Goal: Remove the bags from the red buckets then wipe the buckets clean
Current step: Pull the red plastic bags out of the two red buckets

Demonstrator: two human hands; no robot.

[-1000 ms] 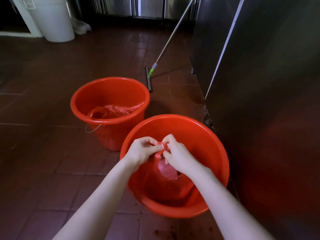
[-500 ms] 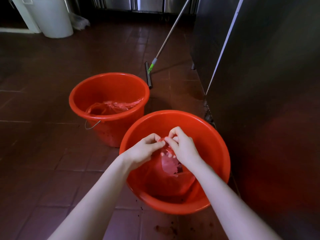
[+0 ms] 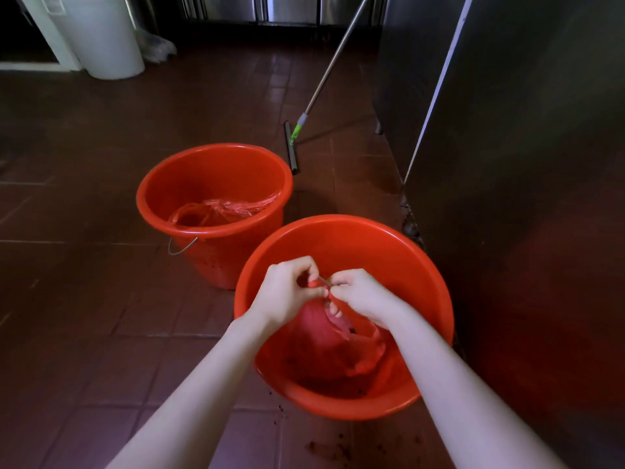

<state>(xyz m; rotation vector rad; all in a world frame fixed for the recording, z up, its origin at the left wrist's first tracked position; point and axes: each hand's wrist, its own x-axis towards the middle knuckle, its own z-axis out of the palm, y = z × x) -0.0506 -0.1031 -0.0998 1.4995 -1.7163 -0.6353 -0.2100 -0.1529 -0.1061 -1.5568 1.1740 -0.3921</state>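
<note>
Two red buckets stand on the tiled floor. The near bucket (image 3: pixel 389 252) holds a red plastic bag (image 3: pixel 324 346). Over it, my left hand (image 3: pixel 287 292) and my right hand (image 3: pixel 365 294) both pinch the bag's twisted handles, fingertips almost touching. The bag's body hangs below my hands inside the bucket, with dark bits at the bottom. The far bucket (image 3: pixel 216 170), to the left and behind, contains a second crumpled red bag (image 3: pixel 220 209) and has a wire handle hanging at its front.
A floor squeegee (image 3: pixel 292 147) with a long metal pole leans behind the buckets. A steel cabinet (image 3: pixel 524 164) stands close on the right. A white bin (image 3: pixel 101 38) is at the far left. Dark crumbs (image 3: pixel 331 448) lie on the tiles near the front bucket.
Both hands stay at the bag's handles and have shifted their fingers on them. The bag's mouth has been drawn tighter between the hands.
</note>
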